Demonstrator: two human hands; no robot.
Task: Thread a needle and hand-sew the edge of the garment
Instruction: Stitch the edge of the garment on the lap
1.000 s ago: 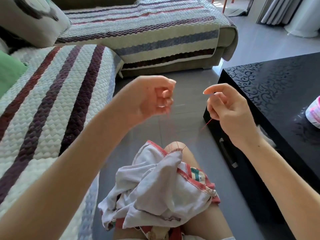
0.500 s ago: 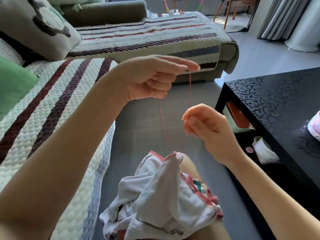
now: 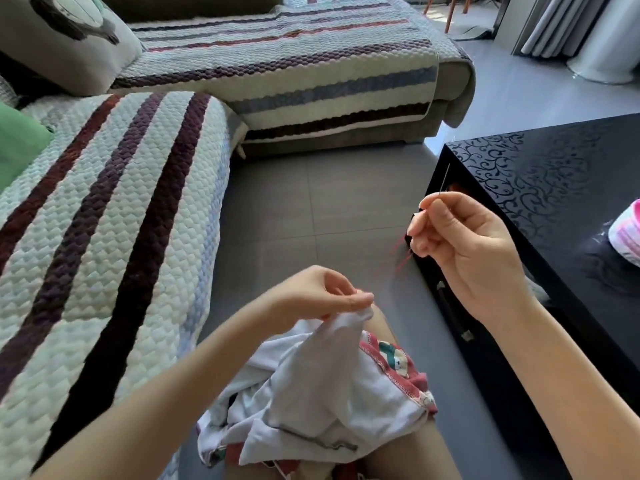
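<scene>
On your lap lay the white garment [image 3: 311, 393], all bunched up, with a red edge showing on its right side. Its lowest part was cut off by the bottom of the picture. Your left hand [image 3: 322, 299] pinched a bit of the white cloth at the top, thumb and fingers pressed together, and held it up in a little peak just by your knee [image 3: 382, 323].

Your right hand [image 3: 464, 251] was higher up, beside the corner of the black tabletop [image 3: 554, 188]. It pinched the needle [image 3: 444, 180] between thumb and first finger, and the other fingers were curled in. The needle stuck up out of your fingers. Only its top part showed. The rest was hidden in your hand, so its eye could not be seen.

Red thread [image 3: 398, 258] ran down from your right hand toward your left hand. It was thin and blurry, and I could not tell where it ended.

At the right edge, a pink and white thing [image 3: 627, 233] sat on the tabletop, half cut off. The striped sofa [image 3: 104, 202] was on your left.
</scene>
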